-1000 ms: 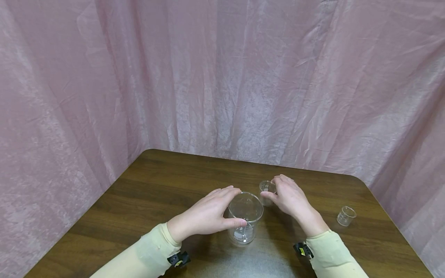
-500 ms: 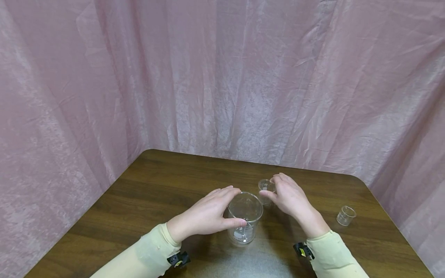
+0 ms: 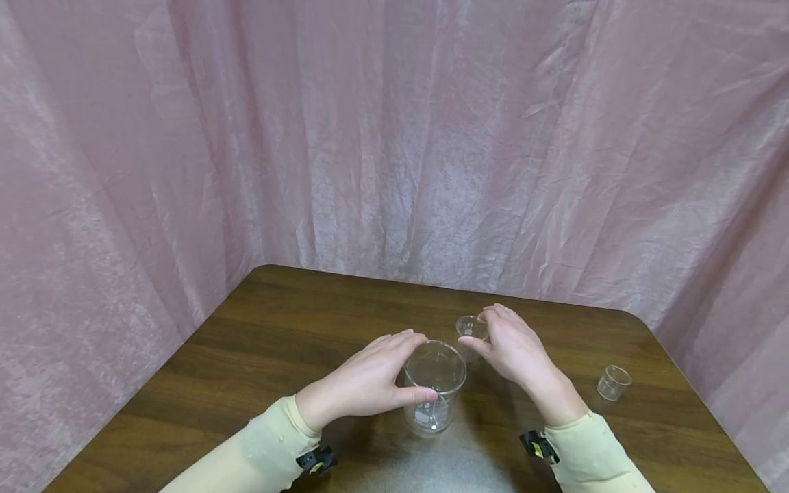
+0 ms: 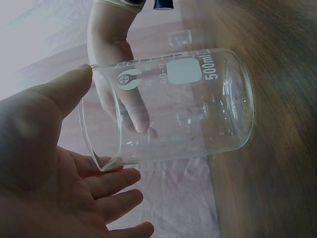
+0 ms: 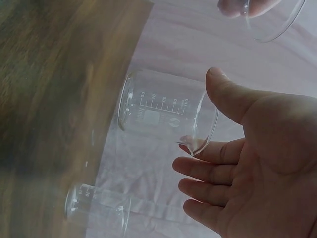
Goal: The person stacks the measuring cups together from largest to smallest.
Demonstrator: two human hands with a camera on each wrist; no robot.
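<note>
My left hand [image 3: 366, 380] holds a large clear glass beaker [image 3: 431, 411] by its rim, thumb on the near side and index finger across from it. White print on its wall [image 4: 183, 72] reads 500ml. Just beyond and to the right, my right hand [image 3: 514, 352] pinches the rim of a smaller beaker [image 5: 163, 106] between thumb and index finger. This one has a white scale up to 100, and its spout is by the index finger. The other fingers of both hands are loosely extended. Both beakers look empty and upright, and the smaller one's base is partly hidden in the head view.
A third, smallest beaker [image 3: 614, 383] stands on the brown wooden table [image 3: 296, 322], right of my right hand. Pink curtains [image 3: 394, 137] hang around the table's back and sides. Each wrist carries a small black camera [image 3: 539, 446].
My right hand has shifted slightly away and to the left with the smaller beaker. The left hand, large beaker and third beaker have stayed in place.
</note>
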